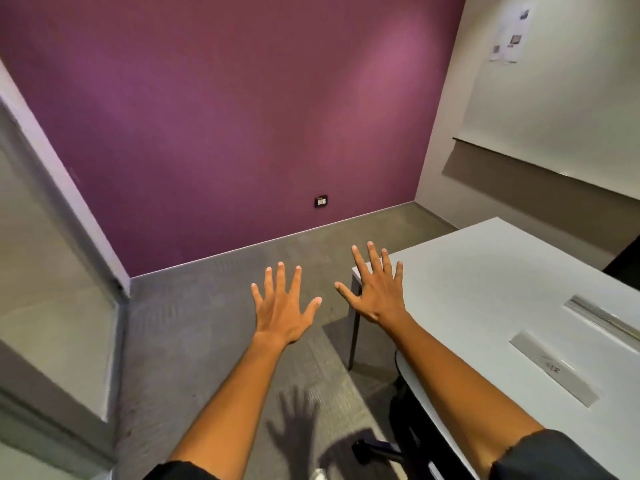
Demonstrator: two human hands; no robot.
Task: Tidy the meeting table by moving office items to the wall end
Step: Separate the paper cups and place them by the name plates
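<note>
Both your hands are spread flat and hold nothing; your right hand (375, 289) is over the table (485, 289) corner, your left hand (282, 306) over the floor.

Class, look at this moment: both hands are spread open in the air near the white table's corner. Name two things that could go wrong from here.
1. The right hand hovers over the white table corner; a quick forward move may knock it against the edge.
2. A chair sits tucked at the table beside the person's right arm; stepping closer could bump or snag it.
The left hand holds nothing over the carpet.
</note>
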